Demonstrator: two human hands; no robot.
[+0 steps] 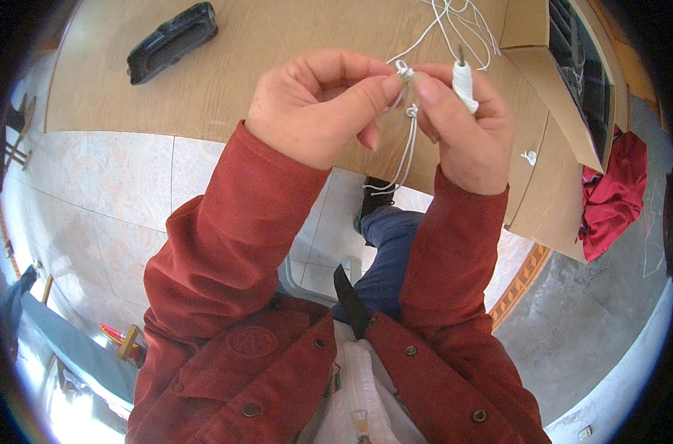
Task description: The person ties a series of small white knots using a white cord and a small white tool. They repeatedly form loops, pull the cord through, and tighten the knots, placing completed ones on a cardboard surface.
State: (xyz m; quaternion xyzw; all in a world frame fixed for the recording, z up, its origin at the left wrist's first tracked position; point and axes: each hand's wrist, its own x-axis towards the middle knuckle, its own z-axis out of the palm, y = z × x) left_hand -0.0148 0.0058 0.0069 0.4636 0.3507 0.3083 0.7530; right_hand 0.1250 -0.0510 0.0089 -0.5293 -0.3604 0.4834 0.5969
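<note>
Between the thumbs and fingertips of both hands is a small looped knot in white cord (404,70). My left hand (325,97) pinches the knot from the left. From the other side my right hand (461,116) pinches it, with a thin pointed tool (463,89) also held among its fingers. The tool's handle is wrapped in white material and its dark metal tip points up. Below the fingers hangs a second small knot (412,111), with two loose cord ends (406,158) trailing down past the table's edge.
A wood-grain table (148,111) lies under my hands. A black plastic tray (173,43) sits at the back left. Loose white cord (458,25) spreads at the back, near an open cardboard box (553,94). A small white cord piece (529,157) and red cloth (614,197) are at right.
</note>
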